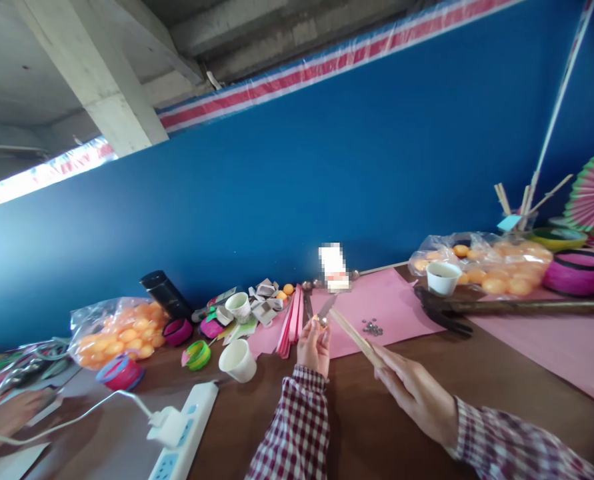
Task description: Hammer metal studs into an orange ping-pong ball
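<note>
My left hand point(314, 350) is closed, its fingertips pinching a small orange piece point(321, 321) with shiny metal on it, possibly part of an orange ball. In my right hand point(419, 393) is a flat, pale wooden stick point(357, 337), its far end slanting up toward the left hand's fingertips. Stick and orange piece look close, but I cannot tell if they touch. Beyond the stick, several small metal pieces point(373, 327) lie on a pink paper sheet point(391, 300). Folded pink paper strips point(291, 323) lie just left of my left hand.
A hammer point(527, 307) lies at right, before a bag of orange balls point(507, 270) and a white cup point(443, 279). Leftward stand a paper cup point(237, 362), a power strip point(184, 433) and another bag of balls point(121, 333). Another person's hand point(14, 413) is far left.
</note>
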Tool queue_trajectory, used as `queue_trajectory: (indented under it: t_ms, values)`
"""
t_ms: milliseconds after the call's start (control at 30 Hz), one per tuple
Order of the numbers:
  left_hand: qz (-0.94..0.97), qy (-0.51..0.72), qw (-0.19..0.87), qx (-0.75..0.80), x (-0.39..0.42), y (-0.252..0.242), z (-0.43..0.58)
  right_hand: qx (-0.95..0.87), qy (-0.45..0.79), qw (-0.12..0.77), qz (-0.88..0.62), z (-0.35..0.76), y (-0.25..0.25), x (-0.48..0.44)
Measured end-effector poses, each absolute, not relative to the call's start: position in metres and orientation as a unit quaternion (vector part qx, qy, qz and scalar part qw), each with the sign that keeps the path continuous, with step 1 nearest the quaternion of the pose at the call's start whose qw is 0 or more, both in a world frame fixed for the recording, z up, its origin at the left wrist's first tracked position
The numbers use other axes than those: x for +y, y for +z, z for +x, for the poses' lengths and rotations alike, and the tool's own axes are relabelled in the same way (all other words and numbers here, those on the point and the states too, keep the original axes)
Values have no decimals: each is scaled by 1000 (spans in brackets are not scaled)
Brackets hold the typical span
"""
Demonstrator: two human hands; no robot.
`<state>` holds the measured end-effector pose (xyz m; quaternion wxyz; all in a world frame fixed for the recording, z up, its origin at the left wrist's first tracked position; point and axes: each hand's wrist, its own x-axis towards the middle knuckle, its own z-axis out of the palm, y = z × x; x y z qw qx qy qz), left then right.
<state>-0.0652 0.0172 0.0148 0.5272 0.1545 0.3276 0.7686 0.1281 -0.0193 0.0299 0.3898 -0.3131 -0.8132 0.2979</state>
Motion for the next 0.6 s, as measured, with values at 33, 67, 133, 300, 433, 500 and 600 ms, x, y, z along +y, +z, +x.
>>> queue_trajectory:
  t_ms: [33, 67, 133, 300, 433, 500, 600]
  values:
    - [158, 769, 529, 323, 17, 15, -65, -809, 303, 391, -318, 128, 30, -20]
    - [161, 770, 529, 318, 17, 15, -65, -807, 306, 391, -319, 129, 30, -20]
    - [160, 774, 524, 316, 18, 14, -66, -809, 309, 390, -313, 129, 31, -20]
    - [138, 779, 515, 330, 19, 14, -67, -800, 321, 387, -329, 129, 32, -20]
    - [123, 779, 517, 334, 19, 17, -65, -807, 309, 402, -302, 126, 31, -20]
    - [118, 770, 529, 338, 18, 19, -64, -808, 309, 397, -306, 127, 31, -20]
    - [119, 768, 538, 326, 18, 21, -65, -803, 299, 400, -324, 128, 31, -21]
